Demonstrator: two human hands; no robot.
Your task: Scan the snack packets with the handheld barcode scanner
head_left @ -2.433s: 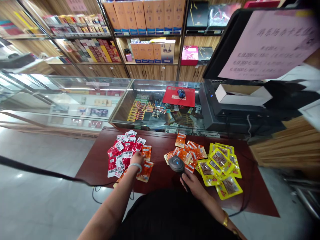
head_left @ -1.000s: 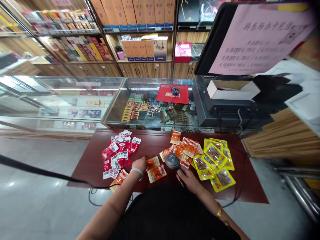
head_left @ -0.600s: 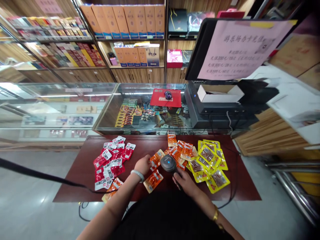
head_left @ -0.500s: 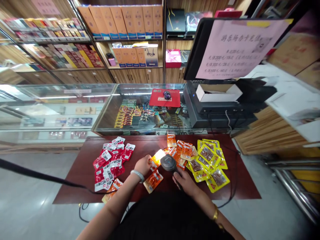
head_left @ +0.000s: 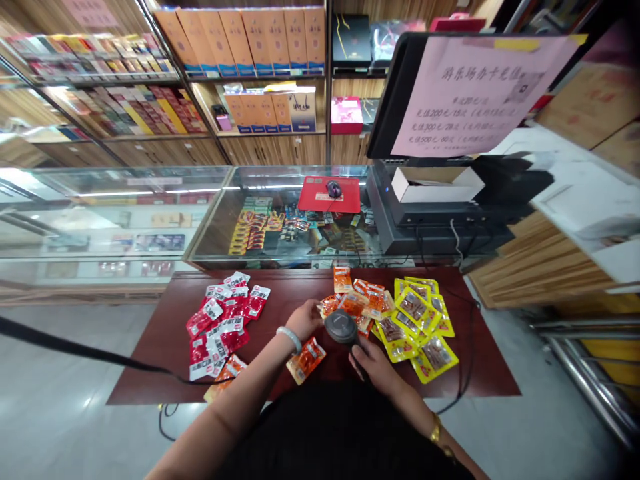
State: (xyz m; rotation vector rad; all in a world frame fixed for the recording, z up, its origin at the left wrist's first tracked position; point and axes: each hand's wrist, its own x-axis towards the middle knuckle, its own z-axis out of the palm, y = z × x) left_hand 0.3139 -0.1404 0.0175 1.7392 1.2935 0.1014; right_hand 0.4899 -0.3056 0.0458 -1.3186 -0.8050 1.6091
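My right hand (head_left: 376,365) is wrapped around the handle of a dark grey barcode scanner (head_left: 341,326), its head tilted over the orange snack packets. Beside the scanner head, the fingers of my left hand (head_left: 306,321) close on the edge of an orange snack packet (head_left: 330,305) at the left of the orange pile (head_left: 354,303). The scanner head hides part of this pile. Two more orange packets lie apart, one (head_left: 306,361) below my left hand and another (head_left: 227,377) partly behind my left forearm.
Red-and-white packets (head_left: 225,327) lie in a heap on the left of the dark red table (head_left: 165,347). Yellow packets (head_left: 419,313) are heaped on the right. Behind stands a glass display case (head_left: 210,213) with a mouse (head_left: 334,189) and a monitor (head_left: 395,100). A black cable (head_left: 125,362) crosses at left.
My left hand has moved right and away from me, to the orange pile. The bright light on the packet under the scanner is gone. The scanner has shifted slightly right.
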